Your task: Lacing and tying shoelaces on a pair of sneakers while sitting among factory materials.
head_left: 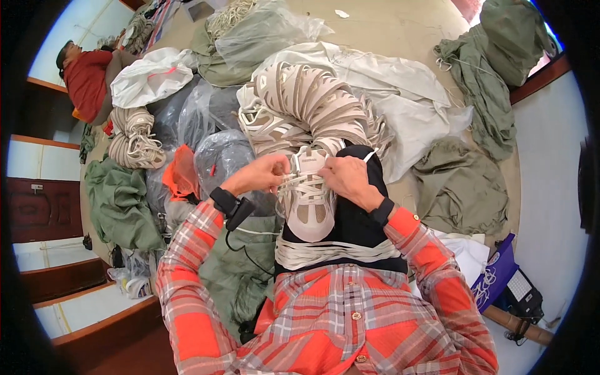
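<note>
On my lap lies a beige and white sneaker (pixel 315 217), toe toward me, with white laces crossed over its tongue. My left hand (pixel 265 172) is closed in a pinch on the shoelace at the shoe's left side. At the collar on the right, my right hand (pixel 351 179) is also closed, its fingertips on the lace by the eyelets; a white lace end sticks out past its knuckles. A bundle of loose white shoelaces (pixel 340 254) lies across my black-clad thighs. Just beyond the shoe, a curved stack of nested matching sneakers (pixel 312 100) rises.
Clear plastic bags (pixel 219 156), an orange bag (pixel 181 174) and green sacks (pixel 122 203) lie to the left. White sheeting (pixel 387 94) and an olive sack (pixel 461 187) spread to the right. Far left, another person (pixel 90 81) in red sits beside more stacked shoes (pixel 134 139).
</note>
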Demonstrator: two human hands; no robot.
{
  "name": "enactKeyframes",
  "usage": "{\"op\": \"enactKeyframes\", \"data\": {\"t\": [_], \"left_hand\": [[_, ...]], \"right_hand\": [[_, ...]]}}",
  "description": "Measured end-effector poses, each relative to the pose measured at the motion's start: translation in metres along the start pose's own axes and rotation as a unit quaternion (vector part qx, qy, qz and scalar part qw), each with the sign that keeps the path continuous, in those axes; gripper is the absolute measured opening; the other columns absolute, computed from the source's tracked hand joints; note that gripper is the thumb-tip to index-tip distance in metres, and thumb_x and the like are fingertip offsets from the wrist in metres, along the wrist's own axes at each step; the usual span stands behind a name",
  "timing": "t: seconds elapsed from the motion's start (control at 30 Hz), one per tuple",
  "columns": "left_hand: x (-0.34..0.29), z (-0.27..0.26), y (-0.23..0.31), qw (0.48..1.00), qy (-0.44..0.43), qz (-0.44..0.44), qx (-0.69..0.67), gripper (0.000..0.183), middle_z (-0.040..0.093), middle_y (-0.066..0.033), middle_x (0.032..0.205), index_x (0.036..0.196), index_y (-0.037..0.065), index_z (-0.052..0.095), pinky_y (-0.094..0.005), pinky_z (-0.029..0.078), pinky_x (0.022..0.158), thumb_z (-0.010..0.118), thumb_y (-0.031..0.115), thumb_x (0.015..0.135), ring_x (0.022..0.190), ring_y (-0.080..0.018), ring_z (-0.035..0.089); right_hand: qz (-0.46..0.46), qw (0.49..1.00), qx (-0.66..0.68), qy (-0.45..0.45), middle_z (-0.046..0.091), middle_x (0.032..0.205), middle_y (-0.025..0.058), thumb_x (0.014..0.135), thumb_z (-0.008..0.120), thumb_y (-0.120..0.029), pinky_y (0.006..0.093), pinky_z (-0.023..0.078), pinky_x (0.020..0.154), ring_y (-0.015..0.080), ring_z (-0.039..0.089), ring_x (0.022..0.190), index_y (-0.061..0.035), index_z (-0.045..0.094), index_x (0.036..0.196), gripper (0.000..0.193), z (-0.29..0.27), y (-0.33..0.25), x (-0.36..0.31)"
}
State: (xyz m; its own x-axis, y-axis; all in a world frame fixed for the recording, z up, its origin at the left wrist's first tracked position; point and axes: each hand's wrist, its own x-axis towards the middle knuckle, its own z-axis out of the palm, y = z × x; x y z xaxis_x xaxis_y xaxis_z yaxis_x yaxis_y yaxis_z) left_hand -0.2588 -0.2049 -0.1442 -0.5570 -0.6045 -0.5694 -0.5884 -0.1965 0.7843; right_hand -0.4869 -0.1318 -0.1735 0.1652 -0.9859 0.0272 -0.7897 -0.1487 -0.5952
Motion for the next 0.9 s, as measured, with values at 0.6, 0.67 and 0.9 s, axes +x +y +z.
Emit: {"op": "enactKeyframes", "data": {"t": [0.6,0.67,0.9], "left_hand": [[0.028,0.020,-0.032,0.952,0.129,0.276,0.012,0.028,0.056,-0.0028,0.096,0.097,0.006,0.061,-0.0243,0.042,0.075,0.050,0.001,0.072,0.086,-0.0134,0.051],[0.041,0.027,-0.034,0.893,0.192,0.340,0.223,0.029,0.055,-0.0042,0.100,0.096,0.006,0.059,-0.0275,0.040,0.081,0.049,-0.001,0.070,0.094,-0.0166,0.048],[0.033,0.051,-0.034,0.940,0.249,0.225,0.052,0.016,0.055,-0.0050,0.091,0.088,0.008,0.058,-0.0271,0.040,0.071,0.058,0.006,0.073,0.083,-0.0187,0.047]], "right_hand": [[0.025,0.986,-0.160,-0.043,0.062,0.072,0.0152,0.072,0.058,-0.022,0.0432,0.047,0.068,0.0327,0.058,0.075,-0.0050,0.064,0.067,0.018,-0.059,0.072,0.007],[-0.043,0.990,-0.132,0.038,0.062,0.072,0.0164,0.072,0.058,-0.021,0.0441,0.045,0.066,0.0339,0.058,0.070,-0.0029,0.064,0.071,0.019,-0.044,0.059,0.028],[-0.078,0.976,0.044,-0.197,0.062,0.077,0.0184,0.072,0.061,-0.024,0.0386,0.046,0.064,0.0328,0.059,0.072,0.0004,0.063,0.086,0.028,0.036,0.034,0.091]]}}
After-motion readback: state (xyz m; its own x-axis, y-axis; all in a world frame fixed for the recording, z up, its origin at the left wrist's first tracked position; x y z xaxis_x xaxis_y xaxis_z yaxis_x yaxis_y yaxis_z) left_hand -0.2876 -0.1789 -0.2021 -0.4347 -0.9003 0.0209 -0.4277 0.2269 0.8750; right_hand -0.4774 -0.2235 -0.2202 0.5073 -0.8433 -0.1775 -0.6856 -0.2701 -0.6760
